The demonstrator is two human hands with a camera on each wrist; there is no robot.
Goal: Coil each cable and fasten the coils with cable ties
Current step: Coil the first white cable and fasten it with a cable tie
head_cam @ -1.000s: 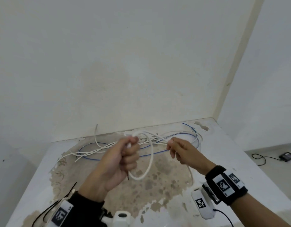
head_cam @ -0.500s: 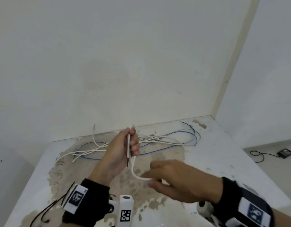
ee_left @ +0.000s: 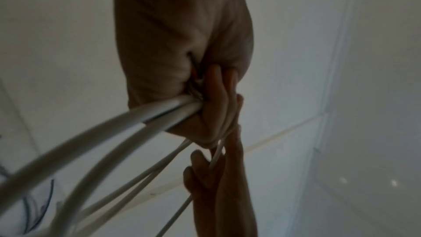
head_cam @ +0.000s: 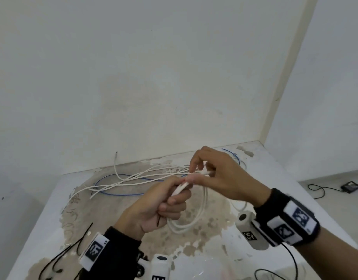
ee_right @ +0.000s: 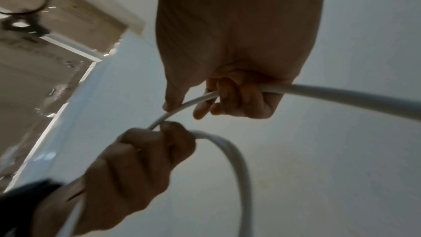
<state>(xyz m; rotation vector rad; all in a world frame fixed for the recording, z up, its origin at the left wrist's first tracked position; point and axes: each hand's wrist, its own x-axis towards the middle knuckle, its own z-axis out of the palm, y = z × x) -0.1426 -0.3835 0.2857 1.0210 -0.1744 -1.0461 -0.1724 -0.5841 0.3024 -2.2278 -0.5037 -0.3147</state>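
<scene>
Fingers of your left hand are curled into a fist round the gathered turns of the white cable, held above the table; a thin dark strip pokes out under that fist, and I cannot tell what it is. From the fist a loop of the same cable hangs down toward the stained middle of the table. In the left wrist view two thick turns leave the closed fingers side by side.

Just right of it, almost touching, your right hand pinches the white cable between thumb and fingertips, the other fingers curled loosely behind. The right wrist view shows the cable running through that pinch and across to the left fist.

Left and far of both hands, loose white strands lie spread on the table, crossed with a blue cable. Black cable ties lie at the near left edge, well apart from the hands. On the floor at far right sits a small black box with a cord.
</scene>
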